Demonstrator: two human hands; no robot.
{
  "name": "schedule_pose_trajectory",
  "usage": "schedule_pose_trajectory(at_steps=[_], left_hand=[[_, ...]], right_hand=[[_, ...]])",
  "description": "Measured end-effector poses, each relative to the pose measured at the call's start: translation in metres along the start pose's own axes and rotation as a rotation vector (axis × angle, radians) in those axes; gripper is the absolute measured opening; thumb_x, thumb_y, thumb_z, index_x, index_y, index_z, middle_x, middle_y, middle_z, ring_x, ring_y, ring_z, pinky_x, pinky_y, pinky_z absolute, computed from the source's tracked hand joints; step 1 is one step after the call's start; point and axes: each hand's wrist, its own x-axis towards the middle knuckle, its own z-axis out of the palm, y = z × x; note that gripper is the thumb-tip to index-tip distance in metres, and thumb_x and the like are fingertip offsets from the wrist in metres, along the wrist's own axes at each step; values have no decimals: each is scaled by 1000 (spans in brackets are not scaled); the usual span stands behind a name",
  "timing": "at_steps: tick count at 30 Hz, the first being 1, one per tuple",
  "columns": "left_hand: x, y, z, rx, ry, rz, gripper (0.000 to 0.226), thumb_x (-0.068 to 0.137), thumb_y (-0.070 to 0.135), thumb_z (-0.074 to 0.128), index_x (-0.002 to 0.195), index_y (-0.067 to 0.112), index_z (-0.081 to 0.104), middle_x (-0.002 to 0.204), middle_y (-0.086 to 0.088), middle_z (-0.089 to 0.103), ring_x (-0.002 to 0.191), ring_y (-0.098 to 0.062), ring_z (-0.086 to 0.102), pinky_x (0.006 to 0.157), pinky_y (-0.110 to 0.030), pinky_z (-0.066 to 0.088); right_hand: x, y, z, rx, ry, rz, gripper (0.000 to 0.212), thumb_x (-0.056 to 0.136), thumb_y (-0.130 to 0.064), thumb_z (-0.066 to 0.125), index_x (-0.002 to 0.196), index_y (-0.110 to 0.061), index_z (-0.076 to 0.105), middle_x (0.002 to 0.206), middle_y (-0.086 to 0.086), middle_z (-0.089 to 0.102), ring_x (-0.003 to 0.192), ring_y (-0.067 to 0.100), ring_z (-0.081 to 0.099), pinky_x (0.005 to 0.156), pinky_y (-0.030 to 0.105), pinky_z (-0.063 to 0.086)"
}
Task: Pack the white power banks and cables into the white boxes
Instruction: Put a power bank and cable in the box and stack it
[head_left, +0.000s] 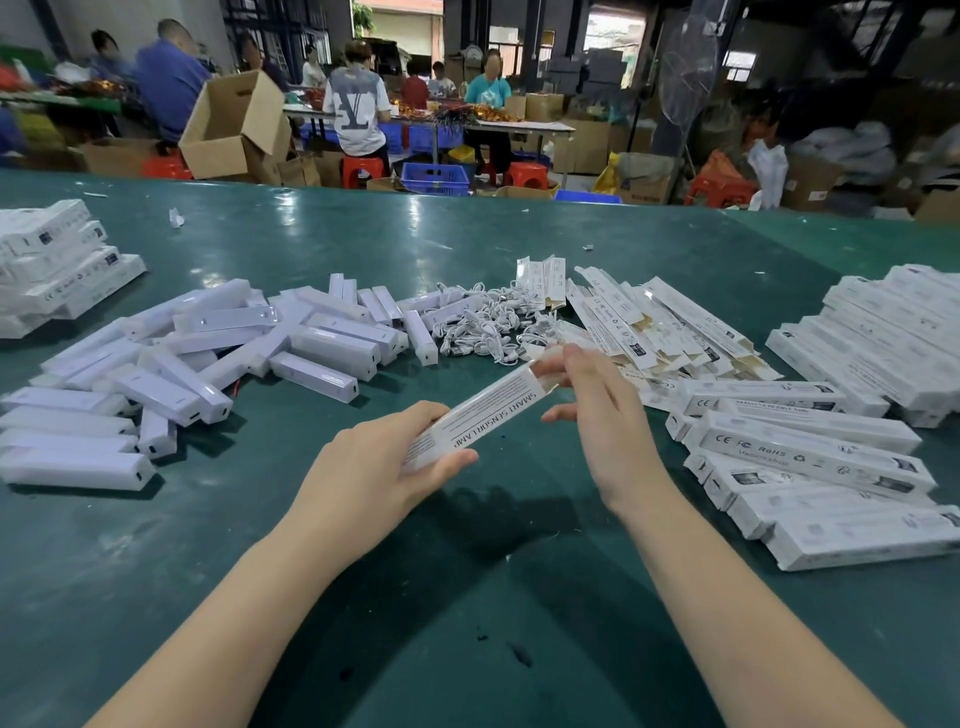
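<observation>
My left hand (379, 462) grips the near end of a long white box (483, 413) printed "SMART SENSOR LAMP", held slanted above the green table (467, 597). My right hand (597, 410) pinches the flap at the box's far, open end. A heap of white power banks (208, 353) lies to the left. A tangle of white cables (483, 322) sits behind the box. Flat, unfolded white boxes (665, 322) fan out to the right of the cables.
Filled white boxes are stacked at the right (810, 467), far right (893, 338) and far left (52, 260). Beyond the table's far edge, people sit at other tables among cardboard cartons (234, 124), red stools and blue crates.
</observation>
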Motion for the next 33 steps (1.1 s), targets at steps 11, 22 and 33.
schedule_pose_trajectory(at_steps=[11, 22, 33], left_hand=[[0, -4, 5, -96, 25, -34, 38, 77, 72, 43, 106, 48, 52, 72, 22, 59, 66, -1, 53, 58, -25, 38], [4, -13, -2, -284, 380, -176, 26, 87, 64, 44, 96, 41, 53, 69, 13, 58, 65, -19, 62, 62, -43, 53], [4, -12, -4, -197, 334, -160, 32, 83, 67, 39, 102, 43, 50, 67, 29, 56, 61, -4, 52, 52, -27, 33]], right_hand=[[4, 7, -7, 52, -20, -71, 36, 94, -2, 53, 100, -33, 69, 99, -19, 70, 88, 10, 66, 68, 19, 53], [57, 32, 4, -975, -355, 25, 53, 94, -11, 47, 146, -15, 41, 146, 7, 47, 133, 25, 43, 108, 35, 35], [115, 58, 33, -1347, -379, -60, 48, 89, -9, 50, 136, -15, 43, 118, 9, 59, 115, 32, 49, 101, 39, 33]])
